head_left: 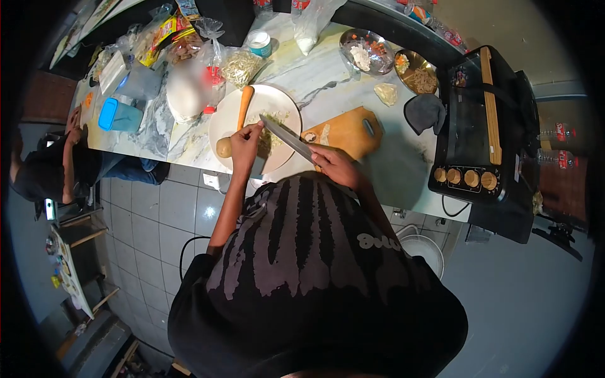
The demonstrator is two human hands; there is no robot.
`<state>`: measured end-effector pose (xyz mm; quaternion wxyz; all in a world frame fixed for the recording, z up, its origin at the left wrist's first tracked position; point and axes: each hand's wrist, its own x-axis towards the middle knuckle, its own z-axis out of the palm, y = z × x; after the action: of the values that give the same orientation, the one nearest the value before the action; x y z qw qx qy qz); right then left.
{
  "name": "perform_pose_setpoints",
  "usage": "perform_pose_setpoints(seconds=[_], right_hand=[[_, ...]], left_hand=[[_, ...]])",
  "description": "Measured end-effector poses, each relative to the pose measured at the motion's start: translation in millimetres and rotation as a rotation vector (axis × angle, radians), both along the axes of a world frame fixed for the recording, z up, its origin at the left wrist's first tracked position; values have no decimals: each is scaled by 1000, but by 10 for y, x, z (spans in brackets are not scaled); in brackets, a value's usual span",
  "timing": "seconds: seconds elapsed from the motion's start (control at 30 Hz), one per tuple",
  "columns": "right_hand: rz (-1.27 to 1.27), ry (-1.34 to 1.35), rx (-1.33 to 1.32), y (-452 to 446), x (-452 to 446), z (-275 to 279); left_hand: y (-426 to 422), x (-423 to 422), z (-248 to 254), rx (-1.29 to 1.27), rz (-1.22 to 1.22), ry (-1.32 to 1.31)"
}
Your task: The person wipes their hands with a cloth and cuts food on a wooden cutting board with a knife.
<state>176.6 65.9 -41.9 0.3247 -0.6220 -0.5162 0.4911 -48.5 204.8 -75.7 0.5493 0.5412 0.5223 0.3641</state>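
One long grey steel kitchen knife (287,137) slants over a round off-white plate (217,116) on the white, grey-veined desk (321,85) — the right hand (334,165) has its fingers curled round the handle end, while the left hand (244,148) has its fingertips close together by the blade's tip, though whether they pinch the blade I cannot tell. Pale chopped bits (268,146) lie scattered on the plate; a long, tapered orange piece (246,101) and a round tan lump (224,148) lie near the left hand — a yellow-brown wooden cutting board (348,129) lies just beside the plate
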Motion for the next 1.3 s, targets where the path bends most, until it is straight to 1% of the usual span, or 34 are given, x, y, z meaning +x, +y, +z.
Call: perform_pose_setpoints(seconds=[0.1, 0.17, 0.2, 0.27, 0.3, 0.37, 0.4, 0.47, 0.5, 0.6, 0.63, 0.67, 0.7, 0.73, 0.77, 0.8, 0.87, 0.9, 0.93, 0.97, 1.0, 1.03, 1.07, 1.1, 1.13, 1.27, 1.3], right_hand=[[21, -55, 26, 11, -19, -65], [-16, -105, 102, 2, -25, -67], [-24, -108, 104, -9, -8, 0], [-41, -184, -55, -49, 66, 190], [-54, -184, -54, -107, 137, 110], [-147, -202, 174, -258, 340, -117], [-164, -202, 175, -334, 434, -129], [-265, -283, 14, -517, 603, -132], [-275, -284, 8, -619, 668, -122], [-387, -260, -72, -872, 769, -70], [-391, -258, -77, -880, 739, -43], [-306, -275, 15, -871, 697, -28], [-221, -293, 108, -854, 637, 15], [-225, -292, 107, -787, 529, 140], [-187, -215, 38, -705, 408, 265], [-149, -137, -29, -654, 341, 379], [-170, -178, -36, -702, 390, 428], [-361, -111, -115, -779, 469, 423], [-547, -45, -195, -860, 559, 415], [-547, -47, -198, -952, 653, 387], [-645, -70, -181, -1045, 757, 337], [-740, -95, -161, -1107, 839, 282], [-732, -101, -159, -1135, 905, 206], [-730, -200, -90, -1149, 965, 122], [-727, -297, -22, -1134, 978, 115], [-658, -310, -43, -1009, 775, 111], [-633, -283, -57, -997, 681, 82]], left_hand=[[48, -43, -57, 2, 1, -17], [88, -75, -110, 39, -56, 74], [96, -65, -103, 42, -63, 72], [108, -40, -52, 160, 22, 125], [119, -49, -38, 163, 9, 124], [142, -81, -9, 215, -63, 447], [129, -81, 20, 221, -79, 446], [51, -89, 101, 560, -177, 609], [23, -82, 200, 432, -229, 676], [-86, 80, 441, 494, -229, 608], [-122, 169, 520, 563, -285, 576], [-189, 245, 620, 597, -371, 523], [-211, 286, 573, 730, -463, 491], [-225, 331, 522, 866, -553, 454], [-262, 355, 488, 880, -666, 462], [-261, 347, 418, 883, -671, 462], [-189, 295, 253, 865, -482, 741], [-105, 251, 223, 789, -402, 716], [-57, 255, 277, 798, -292, 636], [-59, 271, 321, 755, -283, 552], [-91, 327, 429, 713, -271, 468], [-134, 388, 428, 685, -361, 406], [-179, 466, 427, 657, -447, 343], [-248, 561, 394, 709, -533, 279], [-305, 639, 326, 761, -631, 304], [-521, 842, 51, 785, -709, 353], [-538, 876, 15, 869, -682, 371]])
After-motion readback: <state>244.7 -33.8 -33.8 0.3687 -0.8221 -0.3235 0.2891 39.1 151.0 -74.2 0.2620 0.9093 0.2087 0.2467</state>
